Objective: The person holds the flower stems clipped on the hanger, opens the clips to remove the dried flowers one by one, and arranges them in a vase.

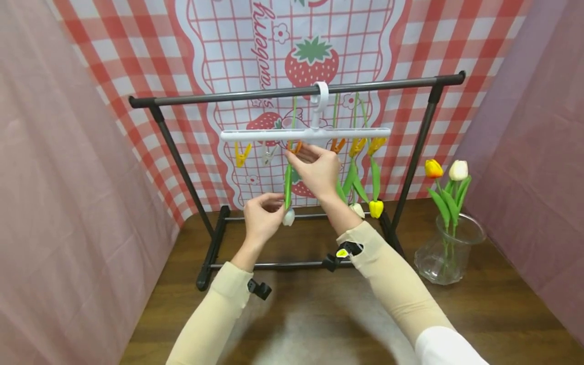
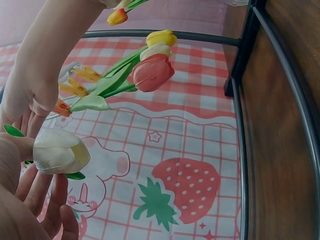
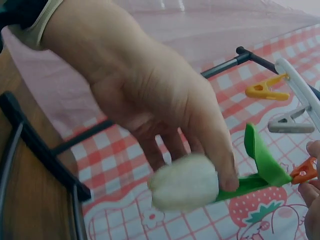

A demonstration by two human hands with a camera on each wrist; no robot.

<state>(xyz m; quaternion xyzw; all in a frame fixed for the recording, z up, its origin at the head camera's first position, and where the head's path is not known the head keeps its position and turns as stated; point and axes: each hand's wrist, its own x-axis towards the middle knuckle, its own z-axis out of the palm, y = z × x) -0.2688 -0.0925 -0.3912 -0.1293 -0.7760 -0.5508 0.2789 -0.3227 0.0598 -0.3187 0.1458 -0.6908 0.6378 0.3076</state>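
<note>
A white tulip [image 1: 289, 217] hangs head down below the white hanger [image 1: 260, 135]. My left hand [image 1: 262, 218] holds it just above the bloom, thumb against the green stem and leaf in the right wrist view. Higher up, my right hand [image 1: 321, 172] pinches an orange clip [image 3: 305, 171] at the stem's upper end. To the right, other tulips hang from clips: a yellow tulip [image 1: 376, 209], a second white tulip [image 1: 358, 210] and a red tulip [image 2: 152, 72], which my right arm hides in the head view.
A yellow clip [image 1: 242, 154] and a clear clip [image 1: 268, 154] hang at the hanger's left. The hanger hooks over a dark metal rack [image 1: 196, 100]. On the wooden table [image 1: 502, 314], a glass vase [image 1: 440, 261] at the right holds an orange-yellow tulip [image 1: 433, 168] and a white one.
</note>
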